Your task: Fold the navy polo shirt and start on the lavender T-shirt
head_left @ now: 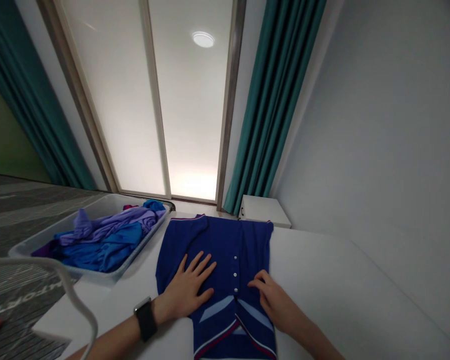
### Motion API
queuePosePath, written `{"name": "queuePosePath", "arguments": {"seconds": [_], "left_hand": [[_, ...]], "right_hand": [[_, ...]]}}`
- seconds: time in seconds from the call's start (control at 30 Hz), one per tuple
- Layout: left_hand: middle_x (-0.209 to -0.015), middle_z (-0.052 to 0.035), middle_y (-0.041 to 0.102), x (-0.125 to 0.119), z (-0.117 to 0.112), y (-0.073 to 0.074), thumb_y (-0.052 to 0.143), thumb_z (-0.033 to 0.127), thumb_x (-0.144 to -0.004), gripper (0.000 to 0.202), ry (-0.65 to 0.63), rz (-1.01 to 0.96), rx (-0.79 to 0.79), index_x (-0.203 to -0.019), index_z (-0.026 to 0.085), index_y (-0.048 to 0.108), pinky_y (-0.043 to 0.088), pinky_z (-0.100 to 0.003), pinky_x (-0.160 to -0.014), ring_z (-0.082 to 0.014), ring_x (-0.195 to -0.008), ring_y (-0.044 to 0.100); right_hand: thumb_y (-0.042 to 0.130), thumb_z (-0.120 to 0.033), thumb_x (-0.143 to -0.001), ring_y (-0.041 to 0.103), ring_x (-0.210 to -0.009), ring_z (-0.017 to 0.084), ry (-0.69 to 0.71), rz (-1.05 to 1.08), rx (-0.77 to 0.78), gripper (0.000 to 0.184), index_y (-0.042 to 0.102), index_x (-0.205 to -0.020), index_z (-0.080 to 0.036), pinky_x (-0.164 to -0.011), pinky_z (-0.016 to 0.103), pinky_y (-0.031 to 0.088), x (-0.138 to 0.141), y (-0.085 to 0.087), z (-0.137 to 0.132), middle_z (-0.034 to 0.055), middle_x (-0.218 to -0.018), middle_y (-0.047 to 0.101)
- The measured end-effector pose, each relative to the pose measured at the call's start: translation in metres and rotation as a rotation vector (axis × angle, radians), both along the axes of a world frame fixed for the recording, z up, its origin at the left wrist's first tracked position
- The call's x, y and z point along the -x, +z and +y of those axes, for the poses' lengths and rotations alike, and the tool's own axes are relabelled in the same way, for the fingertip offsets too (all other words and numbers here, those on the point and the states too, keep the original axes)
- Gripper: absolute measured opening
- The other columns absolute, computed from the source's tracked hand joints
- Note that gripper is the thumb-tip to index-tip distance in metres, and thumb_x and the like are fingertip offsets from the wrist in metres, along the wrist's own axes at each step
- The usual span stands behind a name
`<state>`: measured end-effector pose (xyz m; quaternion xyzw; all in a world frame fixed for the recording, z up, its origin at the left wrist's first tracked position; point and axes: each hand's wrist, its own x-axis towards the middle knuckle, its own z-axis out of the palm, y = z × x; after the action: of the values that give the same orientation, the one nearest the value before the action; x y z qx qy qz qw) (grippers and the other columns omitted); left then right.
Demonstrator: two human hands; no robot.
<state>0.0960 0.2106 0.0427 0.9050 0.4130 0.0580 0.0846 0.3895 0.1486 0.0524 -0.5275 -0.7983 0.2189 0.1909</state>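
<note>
A dark blue shirt (221, 240) lies on the white table in front of me. White buttons run down its middle, with pale blue slanted bands and red-and-white trim at the near end. My left hand (187, 290), with a black watch (145, 319) on its wrist, rests flat on the shirt's left half, fingers spread. My right hand (272, 299) is at the shirt's right side, right of the buttons. Its fingers are bent together in a pinch against the cloth. How much fabric they hold is hard to see.
At the left a clear plastic bin (129, 265) holds crumpled blue and purple clothes (108, 237). A white cable (75, 295) curves across the lower left. The white table (322, 290) reaches toward the right wall. Behind it stand a small white cabinet (264, 210) and teal curtains (277, 100).
</note>
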Motion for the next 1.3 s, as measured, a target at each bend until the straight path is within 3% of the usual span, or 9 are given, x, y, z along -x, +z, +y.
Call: {"name": "queuePosePath", "arguments": {"seconds": [0.17,0.33,0.43,0.53,0.73,0.93,1.03,1.13,1.3], "left_hand": [[-0.146,-0.0103,0.048,-0.021,0.028,0.018,0.047,0.045,-0.094,0.053,-0.022,-0.063,-0.034,-0.143,0.024,0.045,0.029,-0.048,-0.114,-0.0281,-0.136,0.04],[-0.153,-0.0095,0.038,-0.049,0.061,0.007,0.04,0.042,-0.098,0.05,-0.102,-0.099,-0.09,-0.144,0.024,0.042,0.025,-0.047,-0.117,-0.0248,-0.141,0.035],[-0.156,-0.0082,0.034,-0.056,0.067,-0.008,0.037,0.046,-0.099,0.052,-0.072,-0.086,-0.119,-0.146,0.026,0.039,0.019,-0.049,-0.118,-0.0245,-0.144,0.028],[-0.157,-0.0062,0.031,-0.053,0.067,-0.013,0.034,0.05,-0.099,0.054,-0.026,-0.042,-0.108,-0.148,0.028,0.036,0.017,-0.051,-0.118,-0.0251,-0.145,0.025],[-0.158,-0.0037,0.03,-0.025,0.066,-0.01,0.029,0.054,-0.099,0.056,-0.006,-0.003,-0.111,-0.149,0.031,0.034,0.017,-0.05,-0.117,-0.0239,-0.146,0.024],[-0.154,-0.0058,0.038,-0.016,0.067,-0.002,0.033,0.049,-0.098,0.053,0.019,0.022,-0.094,-0.146,0.027,0.039,0.022,-0.052,-0.115,-0.0267,-0.142,0.032],[-0.138,-0.009,0.056,-0.036,0.075,0.012,0.039,0.041,-0.096,0.046,0.048,0.007,-0.109,-0.136,0.023,0.052,0.034,-0.049,-0.107,-0.0277,-0.128,0.048],[-0.134,-0.0088,0.058,-0.064,0.085,0.019,0.041,0.033,-0.094,0.044,0.05,-0.066,-0.137,-0.134,0.021,0.053,0.038,-0.043,-0.106,-0.0245,-0.123,0.052],[-0.149,-0.0091,0.045,-0.096,0.091,0.0,0.039,0.033,-0.095,0.049,0.025,-0.089,-0.094,-0.141,0.019,0.046,0.027,-0.044,-0.116,-0.0225,-0.137,0.04]], "right_hand": [[0.041,-0.013,-0.091,0.064,-0.097,0.016,-0.06,-0.089,-0.07,0.037,0.06,-0.12,-0.024,-0.088,0.029,0.049,-0.006,0.008,0.012,0.0058,-0.111,0.061],[0.038,-0.015,-0.093,0.064,-0.093,0.022,-0.265,-0.336,-0.342,0.036,0.062,-0.12,-0.021,-0.081,0.035,0.053,-0.012,0.012,0.043,0.0095,-0.106,0.063],[0.041,-0.011,-0.09,0.057,-0.113,0.025,-0.142,-0.288,-0.451,0.039,0.061,-0.122,-0.02,-0.096,0.043,0.049,-0.012,0.0,0.065,0.0121,-0.117,0.062],[0.045,-0.013,-0.089,0.047,-0.13,0.025,-0.033,-0.228,-0.384,0.042,0.057,-0.128,-0.019,-0.108,0.046,0.042,-0.002,-0.019,0.075,0.0126,-0.137,0.053],[0.042,-0.025,-0.095,0.029,-0.143,0.023,-0.007,-0.155,-0.288,0.045,0.049,-0.139,-0.022,-0.117,0.046,0.027,0.009,-0.042,0.062,0.0091,-0.152,0.039],[0.03,-0.029,-0.099,0.049,-0.129,0.023,-0.273,-0.161,-0.31,0.046,0.053,-0.136,-0.015,-0.109,0.044,0.039,-0.038,-0.046,0.069,0.0142,-0.142,0.052],[0.029,-0.015,-0.095,0.056,-0.118,0.021,-0.288,-0.2,-0.347,0.045,0.06,-0.128,-0.018,-0.102,0.04,0.042,-0.053,-0.043,0.082,0.0116,-0.129,0.061],[0.03,-0.007,-0.09,0.057,-0.109,0.019,-0.426,-0.274,-0.342,0.048,0.062,-0.124,-0.02,-0.095,0.033,0.043,-0.056,-0.036,0.099,0.0096,-0.119,0.065],[0.04,-0.013,-0.091,0.052,-0.108,0.027,-0.682,-0.425,-0.309,0.038,0.063,-0.121,-0.016,-0.09,0.039,0.039,-0.056,-0.031,0.125,0.015,-0.114,0.063]]}}
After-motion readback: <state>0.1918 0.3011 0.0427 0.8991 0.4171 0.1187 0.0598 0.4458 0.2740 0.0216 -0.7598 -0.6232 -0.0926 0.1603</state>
